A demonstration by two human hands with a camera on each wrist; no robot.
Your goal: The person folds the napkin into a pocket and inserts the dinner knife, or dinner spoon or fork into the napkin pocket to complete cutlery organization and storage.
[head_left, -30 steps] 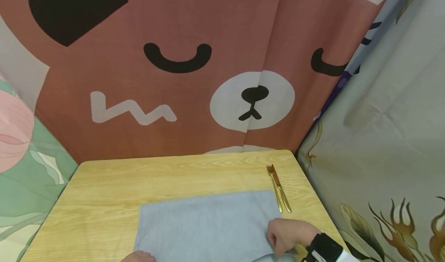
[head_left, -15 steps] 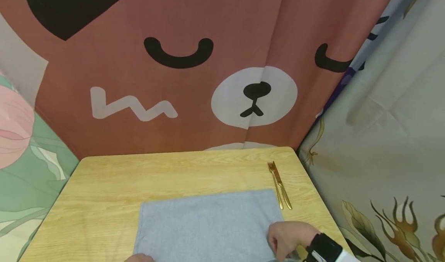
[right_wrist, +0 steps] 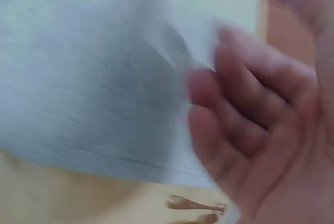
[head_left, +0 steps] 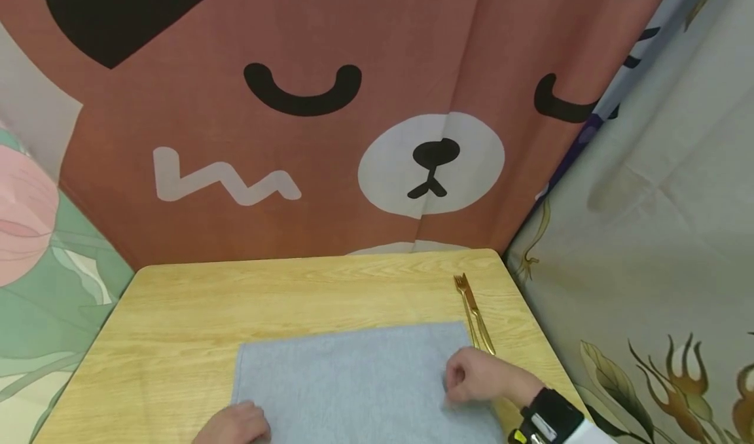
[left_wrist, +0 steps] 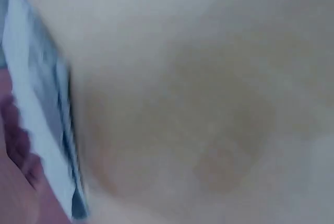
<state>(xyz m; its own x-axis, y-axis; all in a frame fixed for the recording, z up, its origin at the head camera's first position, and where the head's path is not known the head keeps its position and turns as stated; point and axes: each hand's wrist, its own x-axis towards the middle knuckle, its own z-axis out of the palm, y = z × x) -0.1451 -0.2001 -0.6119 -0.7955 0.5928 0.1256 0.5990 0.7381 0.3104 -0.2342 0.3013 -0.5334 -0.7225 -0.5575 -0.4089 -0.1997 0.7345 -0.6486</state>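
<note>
A light blue-grey cloth (head_left: pixel 353 378) lies spread over the near part of the wooden table (head_left: pixel 177 313). My right hand (head_left: pixel 477 375) is at its right edge in the head view. In the right wrist view the fingers (right_wrist: pixel 206 130) bend loosely beside the cloth, with the thumb apart and nothing gripped. At the cloth's left edge, low in the head view, is my left hand (head_left: pixel 235 423), its fingers bent down at the fabric. The left wrist view is blurred; layered cloth (left_wrist: pixel 39 88) stands beside the left fingers, and their hold is unclear.
A gold fork (head_left: pixel 459 283) and a gold knife (head_left: pixel 474 306) lie side by side just beyond the cloth's far right corner. Behind the table hangs a brown bear-print curtain (head_left: pixel 265 234); a pale floral curtain (head_left: pixel 636 247) borders the right side.
Both hands have moved up the head view, away from the near edge. More of the left hand shows. The fold near the right hand, seen earlier, no longer shows.
</note>
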